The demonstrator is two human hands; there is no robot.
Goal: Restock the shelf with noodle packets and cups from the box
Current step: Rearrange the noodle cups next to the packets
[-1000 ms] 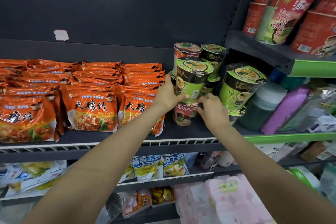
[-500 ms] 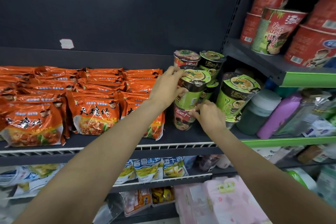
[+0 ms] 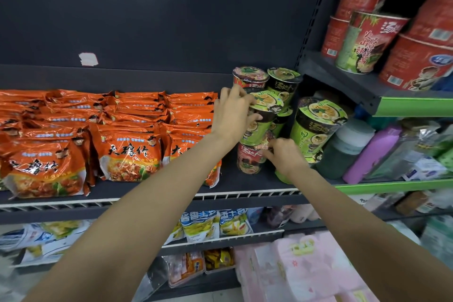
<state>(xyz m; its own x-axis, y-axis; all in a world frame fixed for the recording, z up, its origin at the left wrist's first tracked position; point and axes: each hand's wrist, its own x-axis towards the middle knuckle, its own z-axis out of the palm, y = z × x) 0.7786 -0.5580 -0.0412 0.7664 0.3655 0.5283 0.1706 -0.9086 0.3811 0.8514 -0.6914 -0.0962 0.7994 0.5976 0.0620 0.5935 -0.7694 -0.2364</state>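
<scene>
The left hand (image 3: 232, 115) curls round the green noodle cup (image 3: 261, 117), which stands stacked on a red cup (image 3: 250, 158) on the shelf (image 3: 245, 180); the right hand (image 3: 285, 155), fingers bent, pinches that red cup's rim. Five more small cups show around them, beside three front stacks of orange noodle packets (image 3: 130, 152)

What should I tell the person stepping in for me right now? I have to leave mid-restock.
Left hand grips the green cup, stacked on the red cup.
Right hand holds the red cup's rim, steadying it.
More cups stand behind and to the right; one green cup leans tilted.
Orange noodle packets fill the shelf on the left.
Left: settle the stack, let go. The box is out of view.
</scene>
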